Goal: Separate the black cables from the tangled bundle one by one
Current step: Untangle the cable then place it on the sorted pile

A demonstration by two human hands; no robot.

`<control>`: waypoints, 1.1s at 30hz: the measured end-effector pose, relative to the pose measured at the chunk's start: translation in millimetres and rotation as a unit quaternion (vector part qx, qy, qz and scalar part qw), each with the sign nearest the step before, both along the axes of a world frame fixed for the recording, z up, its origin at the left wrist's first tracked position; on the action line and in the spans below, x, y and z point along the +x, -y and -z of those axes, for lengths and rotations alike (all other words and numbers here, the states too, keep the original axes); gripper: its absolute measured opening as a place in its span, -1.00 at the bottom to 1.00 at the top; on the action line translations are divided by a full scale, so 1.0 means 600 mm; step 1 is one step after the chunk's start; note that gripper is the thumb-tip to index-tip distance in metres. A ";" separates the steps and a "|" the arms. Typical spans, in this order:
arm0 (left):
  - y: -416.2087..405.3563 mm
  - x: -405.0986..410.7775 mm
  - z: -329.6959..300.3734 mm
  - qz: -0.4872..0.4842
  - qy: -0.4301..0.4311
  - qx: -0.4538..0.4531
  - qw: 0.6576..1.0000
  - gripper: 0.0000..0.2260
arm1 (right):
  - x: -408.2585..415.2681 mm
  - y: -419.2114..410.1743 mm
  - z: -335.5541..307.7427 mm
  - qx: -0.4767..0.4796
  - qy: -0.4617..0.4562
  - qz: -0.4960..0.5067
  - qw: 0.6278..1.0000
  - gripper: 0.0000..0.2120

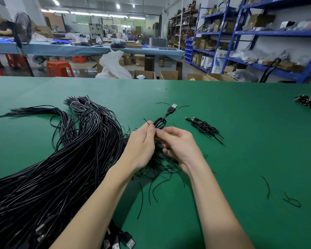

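Both bare forearms rise from the frame's bottom edge and converge at centre; the left hand (pixel 142 144) curls its fingertips upward in a pinch; the right hand (pixel 178 142) faces it, fingers bent, touching.

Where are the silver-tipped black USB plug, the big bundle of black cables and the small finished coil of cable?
silver-tipped black USB plug (pixel 173 107): head view, plug body.
big bundle of black cables (pixel 75 159): head view, middle strands.
small finished coil of cable (pixel 204 127): head view, coil centre.

Single head view, facing forward-down, close over green table (pixel 241 141), workshop beyond.
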State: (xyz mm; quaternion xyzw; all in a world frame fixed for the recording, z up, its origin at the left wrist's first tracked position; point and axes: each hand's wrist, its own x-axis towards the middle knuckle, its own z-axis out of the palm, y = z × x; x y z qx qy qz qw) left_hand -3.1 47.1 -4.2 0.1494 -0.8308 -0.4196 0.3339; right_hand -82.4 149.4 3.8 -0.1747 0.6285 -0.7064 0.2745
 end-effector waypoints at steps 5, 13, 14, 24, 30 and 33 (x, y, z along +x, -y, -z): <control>0.001 -0.002 -0.008 0.051 -0.003 0.114 0.992 -0.65 | -0.004 -0.016 -0.005 -0.035 0.034 -0.043 0.998 -0.89; -0.007 0.005 -0.024 0.111 -0.031 0.282 0.953 -0.78 | -0.008 -0.022 -0.006 -0.072 0.094 -0.109 0.987 -0.91; -0.007 0.005 -0.025 0.115 -0.034 0.299 0.947 -0.77 | -0.008 -0.021 -0.004 -0.078 0.089 -0.110 0.987 -0.91; 0.002 0.017 -0.033 0.256 -0.005 0.351 0.901 -0.75 | -0.011 -0.029 0.005 -0.166 0.282 -0.095 0.940 -0.89; 0.008 0.029 -0.040 0.308 0.037 0.294 0.904 -0.82 | -0.018 -0.036 0.008 -0.179 0.280 -0.120 0.936 -0.90; 0.008 0.031 -0.038 0.302 0.037 0.310 0.901 -0.84 | -0.019 -0.039 0.006 -0.182 0.276 -0.140 0.933 -0.91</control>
